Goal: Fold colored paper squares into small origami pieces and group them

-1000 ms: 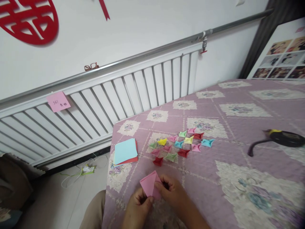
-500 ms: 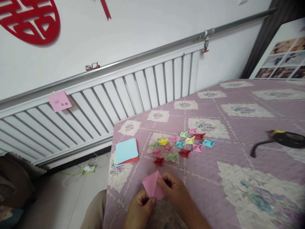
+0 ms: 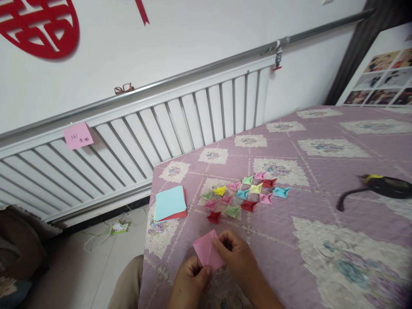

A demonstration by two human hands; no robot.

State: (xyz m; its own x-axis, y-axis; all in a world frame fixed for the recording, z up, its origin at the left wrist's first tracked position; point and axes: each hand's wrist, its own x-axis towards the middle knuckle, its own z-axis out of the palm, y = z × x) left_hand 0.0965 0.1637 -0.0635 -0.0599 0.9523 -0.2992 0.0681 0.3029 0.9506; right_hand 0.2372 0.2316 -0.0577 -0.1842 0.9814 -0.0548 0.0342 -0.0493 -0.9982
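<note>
While left hand point(image 3: 190, 278) pinches pink paper point(image 3: 205, 249) near its bottom | right hand point(image 3: 238, 256) grips its right side | tablecloth point(image 3: 273, 236) spreads rightward

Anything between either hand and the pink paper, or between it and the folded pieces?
Nothing visible. The left hand and right hand both grip the pink paper directly; between it and the folded pieces I see just tablecloth.

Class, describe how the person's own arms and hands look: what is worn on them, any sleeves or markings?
The left hand and right hand wear no gloves. No sleeve shows on the right forearm, nor any watch. I cannot make out rings; some fingers are partly hidden.
</note>
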